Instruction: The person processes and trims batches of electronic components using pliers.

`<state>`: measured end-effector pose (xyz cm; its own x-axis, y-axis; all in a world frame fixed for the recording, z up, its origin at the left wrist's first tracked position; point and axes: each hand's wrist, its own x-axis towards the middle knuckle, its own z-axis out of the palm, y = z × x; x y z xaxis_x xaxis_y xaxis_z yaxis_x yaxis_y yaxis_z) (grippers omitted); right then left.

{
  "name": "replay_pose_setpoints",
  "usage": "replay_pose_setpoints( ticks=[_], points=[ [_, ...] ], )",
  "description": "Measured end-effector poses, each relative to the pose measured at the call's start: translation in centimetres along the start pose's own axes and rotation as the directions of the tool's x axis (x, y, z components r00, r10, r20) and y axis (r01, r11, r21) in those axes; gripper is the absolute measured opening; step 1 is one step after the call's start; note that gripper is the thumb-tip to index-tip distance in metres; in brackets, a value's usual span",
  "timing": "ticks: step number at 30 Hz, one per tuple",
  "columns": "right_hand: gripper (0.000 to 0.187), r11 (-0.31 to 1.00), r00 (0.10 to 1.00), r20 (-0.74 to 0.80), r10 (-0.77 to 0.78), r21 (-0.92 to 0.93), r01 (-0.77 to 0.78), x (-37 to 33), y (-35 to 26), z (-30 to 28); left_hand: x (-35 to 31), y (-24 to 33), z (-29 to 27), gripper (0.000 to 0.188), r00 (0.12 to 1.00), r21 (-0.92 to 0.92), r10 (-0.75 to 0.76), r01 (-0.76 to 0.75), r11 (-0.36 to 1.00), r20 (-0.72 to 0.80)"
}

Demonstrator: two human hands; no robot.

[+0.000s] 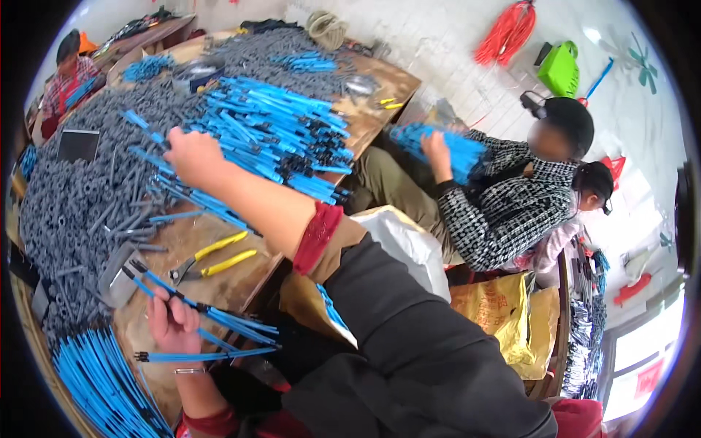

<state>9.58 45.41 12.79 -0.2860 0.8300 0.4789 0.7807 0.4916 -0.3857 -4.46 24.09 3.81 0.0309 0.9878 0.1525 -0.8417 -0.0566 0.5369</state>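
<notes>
My left hand [173, 321] is closed on a few thin blue cables [232, 321] with black ends, low over the near table edge. The cables fan out to its right. Stretched out farther forward, my right hand [196, 157] has its fingers curled together at the left side of a large heap of blue cables [274, 128] with black ends. What lies between those fingertips is hidden. Yellow-handled pliers [212, 259] rest on the wood between my hands. A clear plastic tray [120, 274] stands beside them, against a heap of grey tubes [87, 197].
More blue cables [106, 383] lie in a bundle at the near left. A person [504, 197] on the right holds a blue bunch [445, 150]; another person [69, 77] sits at the far left. Gold bags [504, 317] stand below the table [376, 73] on the right.
</notes>
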Motion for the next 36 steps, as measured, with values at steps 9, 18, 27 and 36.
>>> replay_pose_setpoints(
  ticks=[9,18,27,36],
  points=[
    [0.017,0.711,0.896,-0.262,-0.359,0.545,0.444,-4.5,-9.2,-10.7,-0.1,-0.6,1.6,0.019,0.997,0.082,0.018,-0.011,0.997,-0.08],
    [0.026,0.935,0.895,0.336,-0.294,0.295,0.196,-17.3,-6.1,-8.7,0.2,-0.5,0.0,0.029,0.982,-0.083,-0.032,0.017,0.996,-0.187],
    [0.026,0.952,0.899,0.337,-0.279,0.221,0.213,-19.5,-7.7,-7.7,0.2,-0.7,-0.9,0.031,0.985,0.014,0.146,-0.148,0.989,0.095],
    [0.026,0.969,0.941,0.282,-0.186,0.21,0.129,-20.1,-8.2,-7.2,-0.5,-0.2,-1.1,0.029,0.997,-0.024,0.072,-0.072,0.997,-0.006]
  ],
)
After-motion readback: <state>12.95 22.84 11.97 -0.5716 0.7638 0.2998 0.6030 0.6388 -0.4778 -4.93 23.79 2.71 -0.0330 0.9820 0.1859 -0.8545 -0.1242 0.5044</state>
